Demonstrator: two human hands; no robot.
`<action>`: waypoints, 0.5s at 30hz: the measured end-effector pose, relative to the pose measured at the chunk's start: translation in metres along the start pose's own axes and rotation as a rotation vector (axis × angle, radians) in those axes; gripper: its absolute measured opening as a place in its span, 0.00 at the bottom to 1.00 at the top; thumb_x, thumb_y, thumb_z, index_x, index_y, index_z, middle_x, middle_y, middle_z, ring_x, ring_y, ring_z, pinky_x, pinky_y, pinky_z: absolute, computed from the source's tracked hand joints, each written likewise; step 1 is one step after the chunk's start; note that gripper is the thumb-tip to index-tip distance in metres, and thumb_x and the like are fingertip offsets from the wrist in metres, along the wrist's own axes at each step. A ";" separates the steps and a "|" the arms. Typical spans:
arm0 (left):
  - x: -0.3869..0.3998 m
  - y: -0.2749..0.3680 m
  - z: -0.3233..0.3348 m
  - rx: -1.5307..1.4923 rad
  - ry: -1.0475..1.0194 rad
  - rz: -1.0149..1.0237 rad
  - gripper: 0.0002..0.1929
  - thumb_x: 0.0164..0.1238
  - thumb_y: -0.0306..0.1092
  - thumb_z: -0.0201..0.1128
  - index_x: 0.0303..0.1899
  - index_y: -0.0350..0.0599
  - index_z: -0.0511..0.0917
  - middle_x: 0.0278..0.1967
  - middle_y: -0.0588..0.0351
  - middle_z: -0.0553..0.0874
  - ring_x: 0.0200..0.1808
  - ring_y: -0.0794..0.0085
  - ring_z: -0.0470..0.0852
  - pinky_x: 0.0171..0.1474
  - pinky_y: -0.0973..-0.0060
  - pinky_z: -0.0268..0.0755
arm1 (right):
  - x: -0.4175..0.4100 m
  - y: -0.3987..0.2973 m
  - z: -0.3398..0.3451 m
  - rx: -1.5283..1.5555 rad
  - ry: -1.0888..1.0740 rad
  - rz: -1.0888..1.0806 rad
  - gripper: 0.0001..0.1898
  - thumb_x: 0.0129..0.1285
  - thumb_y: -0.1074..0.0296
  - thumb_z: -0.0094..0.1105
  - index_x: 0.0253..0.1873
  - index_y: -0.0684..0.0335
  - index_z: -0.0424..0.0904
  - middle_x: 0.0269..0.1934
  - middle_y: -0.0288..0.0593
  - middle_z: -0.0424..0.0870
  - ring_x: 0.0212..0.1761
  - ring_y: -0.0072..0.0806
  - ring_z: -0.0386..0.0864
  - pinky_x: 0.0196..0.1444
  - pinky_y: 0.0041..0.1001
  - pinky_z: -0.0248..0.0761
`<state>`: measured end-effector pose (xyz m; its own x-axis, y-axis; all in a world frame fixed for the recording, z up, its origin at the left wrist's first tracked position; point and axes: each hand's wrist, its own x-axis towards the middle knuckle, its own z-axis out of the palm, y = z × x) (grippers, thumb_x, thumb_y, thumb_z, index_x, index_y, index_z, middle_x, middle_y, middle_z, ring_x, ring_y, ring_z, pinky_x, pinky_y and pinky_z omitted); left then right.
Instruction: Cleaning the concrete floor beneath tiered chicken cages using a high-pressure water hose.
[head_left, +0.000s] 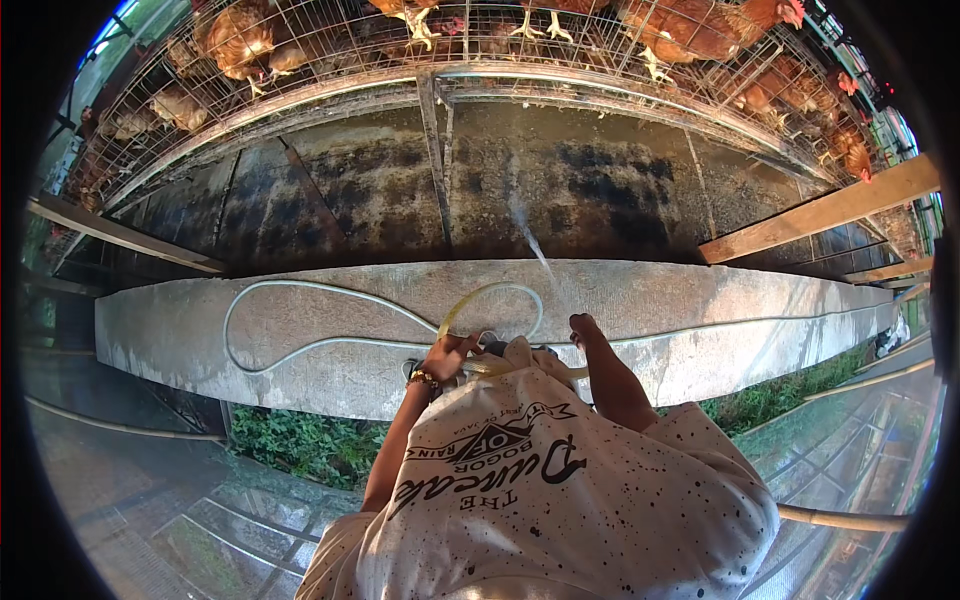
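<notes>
My left hand (446, 356), with a beaded bracelet at its wrist, grips a pale hose (322, 287) where it turns yellowish. One loop of it rises just beyond that hand. A yellowish length also crosses before my waist, partly hidden by my shirt (525, 465). My right hand (582, 330) is closed in a fist, held out to the right. From just beyond this fist a thin water jet (532, 244) shoots forward onto the dark, stained ground (495, 172) under the cages. The hose end itself cannot be made out inside the fist.
Wire cages (465, 45) holding several brown hens (240, 37) stand ahead on wooden supports (433, 150). Slanting beams (825, 210) flank the concrete walkway (375, 382). More hose lies looped left and trails right. Green plants (307, 446) and netting (225, 532) lie behind the walkway.
</notes>
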<state>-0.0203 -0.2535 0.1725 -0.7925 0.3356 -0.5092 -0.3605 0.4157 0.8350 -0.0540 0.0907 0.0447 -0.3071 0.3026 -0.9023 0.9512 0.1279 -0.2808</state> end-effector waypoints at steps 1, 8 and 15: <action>0.001 -0.001 0.000 0.005 0.003 -0.013 0.25 0.67 0.56 0.50 0.35 0.43 0.85 0.19 0.58 0.74 0.26 0.75 0.69 0.33 0.74 0.61 | 0.002 0.002 0.000 0.008 0.017 -0.004 0.03 0.54 0.69 0.38 0.30 0.60 0.60 0.12 0.39 0.57 0.09 0.21 0.55 0.10 0.24 0.49; 0.005 -0.003 0.001 -0.016 -0.019 -0.107 0.23 0.67 0.53 0.52 0.35 0.42 0.85 0.24 0.57 0.81 0.30 0.74 0.73 0.37 0.74 0.65 | 0.023 0.014 -0.002 0.066 0.009 0.026 0.13 0.56 0.67 0.39 0.24 0.71 0.67 0.13 0.53 0.68 0.09 0.35 0.66 0.11 0.36 0.57; 0.006 -0.001 0.001 -0.058 -0.023 -0.141 0.22 0.68 0.51 0.52 0.34 0.42 0.85 0.23 0.58 0.80 0.28 0.75 0.72 0.35 0.74 0.65 | 0.028 0.014 -0.008 0.054 0.018 0.001 0.13 0.55 0.68 0.38 0.24 0.72 0.67 0.13 0.53 0.67 0.09 0.34 0.65 0.10 0.35 0.56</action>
<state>-0.0244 -0.2514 0.1680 -0.7204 0.2971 -0.6267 -0.4958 0.4112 0.7649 -0.0493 0.1089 0.0182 -0.3061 0.3199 -0.8966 0.9516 0.0770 -0.2974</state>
